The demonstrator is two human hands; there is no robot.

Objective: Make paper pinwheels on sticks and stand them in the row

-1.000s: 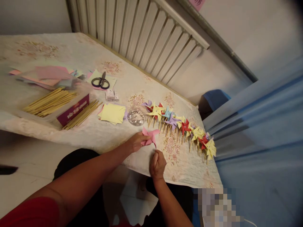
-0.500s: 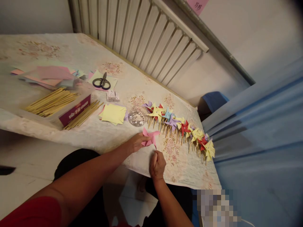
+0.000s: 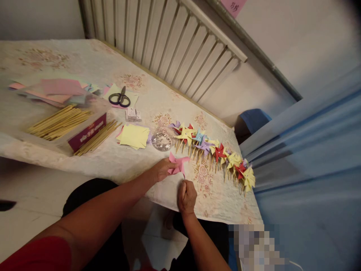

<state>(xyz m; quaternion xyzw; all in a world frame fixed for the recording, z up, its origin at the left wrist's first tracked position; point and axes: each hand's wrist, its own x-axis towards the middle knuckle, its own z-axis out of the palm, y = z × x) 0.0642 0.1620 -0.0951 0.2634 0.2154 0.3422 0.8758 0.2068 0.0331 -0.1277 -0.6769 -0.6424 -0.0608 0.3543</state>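
Head view: two hands [image 3: 163,170] [image 3: 187,196] at one pink pinwheel [image 3: 178,165], one dish [image 3: 161,140] beyond.

One view, from the wearer's head; it looks forward and down over a nearby table [image 3: 96,67].

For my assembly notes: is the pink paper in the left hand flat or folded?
Folded: the pink paper in the left hand has bent vanes jutting out like a pinwheel's.

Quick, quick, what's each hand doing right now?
Left hand: closed, its grip pinching the pink folded-paper pinwheel.
Right hand: closed in a fist; whether anything is inside can't be told.
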